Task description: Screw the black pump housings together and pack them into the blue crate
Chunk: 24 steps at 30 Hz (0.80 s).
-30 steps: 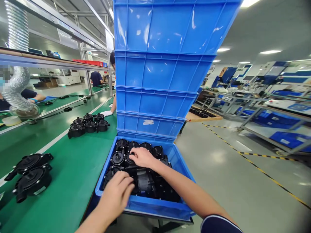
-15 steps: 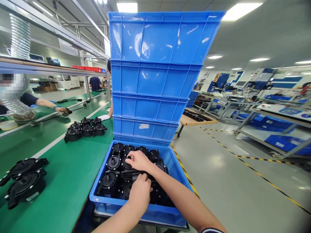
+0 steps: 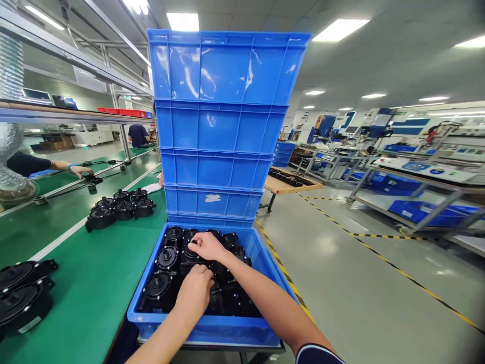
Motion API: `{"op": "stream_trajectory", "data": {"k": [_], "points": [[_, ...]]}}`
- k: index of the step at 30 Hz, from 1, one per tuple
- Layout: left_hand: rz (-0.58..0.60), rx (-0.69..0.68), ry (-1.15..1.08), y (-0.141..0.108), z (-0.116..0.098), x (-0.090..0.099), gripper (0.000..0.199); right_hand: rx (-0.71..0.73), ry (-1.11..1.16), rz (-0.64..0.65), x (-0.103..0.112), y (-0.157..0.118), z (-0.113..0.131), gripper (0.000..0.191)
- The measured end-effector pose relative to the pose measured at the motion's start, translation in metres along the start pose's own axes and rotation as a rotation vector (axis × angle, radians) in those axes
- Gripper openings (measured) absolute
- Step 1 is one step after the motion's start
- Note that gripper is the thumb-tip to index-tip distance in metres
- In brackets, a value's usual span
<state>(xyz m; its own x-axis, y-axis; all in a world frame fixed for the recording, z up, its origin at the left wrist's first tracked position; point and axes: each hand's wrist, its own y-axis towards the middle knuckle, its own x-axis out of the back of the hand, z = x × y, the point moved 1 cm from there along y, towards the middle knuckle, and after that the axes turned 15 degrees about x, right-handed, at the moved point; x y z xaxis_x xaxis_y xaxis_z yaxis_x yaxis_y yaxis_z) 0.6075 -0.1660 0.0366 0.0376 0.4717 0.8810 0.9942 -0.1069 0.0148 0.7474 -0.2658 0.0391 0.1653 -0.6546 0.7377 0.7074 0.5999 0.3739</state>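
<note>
In the blue crate [image 3: 189,322] in front of me sit several black pumps [image 3: 166,258], round housings with a short spout on top, packed close together. My right hand [image 3: 209,247] reaches over the middle of them, thumb and fingers pinched round the spout of one pump. Nearer to me, my left hand [image 3: 196,289] is curled against the front side of what looks like the same pump; its fingertips are partly hidden. My forearms cover some pumps at the crate's front right.
A tall stack of blue crates [image 3: 215,126] rises behind the crate. Left runs a green workbench [image 3: 125,263] bearing more pumps [image 3: 123,207]. A co-worker's hand [image 3: 81,171] handles a cable, and a gloved hand [image 3: 152,188] shows beside the stack. Yellow-black tape [image 3: 280,263] marks the floor.
My view has turned slightly to the right, so the scene shifts left. My left hand has moved a little left and forward along the pump; my right hand keeps its pinch.
</note>
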Motion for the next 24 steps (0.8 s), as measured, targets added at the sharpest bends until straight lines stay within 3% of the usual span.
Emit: {"op": "stream_trajectory", "data": {"k": [2,4,7,11,13,16,21,24], "points": [[0.119,-0.112,0.058,0.001,-0.02,-0.011,0.021,0.004,0.009,0.009,-0.003,-0.001,0.002,0.012],[0.225,-0.101,0.179,0.008,-0.042,-0.03,0.046,0.014,0.008,0.032,-0.005,-0.001,0.005,0.013],[0.229,0.007,0.193,0.026,-0.071,-0.059,0.065,0.037,-0.014,0.088,-0.007,-0.003,0.009,0.013],[0.148,0.065,0.111,0.04,-0.083,-0.072,0.06,0.062,-0.04,0.185,-0.009,-0.009,0.011,0.013],[0.138,0.07,0.072,0.035,-0.072,-0.064,0.048,0.059,-0.046,0.206,-0.009,-0.011,0.01,0.014],[0.102,0.071,0.016,0.017,-0.03,-0.034,0.028,0.042,-0.045,0.193,-0.009,-0.01,0.007,0.016],[-0.001,0.101,-0.015,-0.009,0.05,0.021,0.03,0.028,-0.013,0.205,-0.008,-0.008,0.008,0.017],[-0.027,0.078,-0.002,-0.022,0.062,0.029,0.033,0.066,-0.002,0.249,-0.009,-0.013,0.018,0.017]]}}
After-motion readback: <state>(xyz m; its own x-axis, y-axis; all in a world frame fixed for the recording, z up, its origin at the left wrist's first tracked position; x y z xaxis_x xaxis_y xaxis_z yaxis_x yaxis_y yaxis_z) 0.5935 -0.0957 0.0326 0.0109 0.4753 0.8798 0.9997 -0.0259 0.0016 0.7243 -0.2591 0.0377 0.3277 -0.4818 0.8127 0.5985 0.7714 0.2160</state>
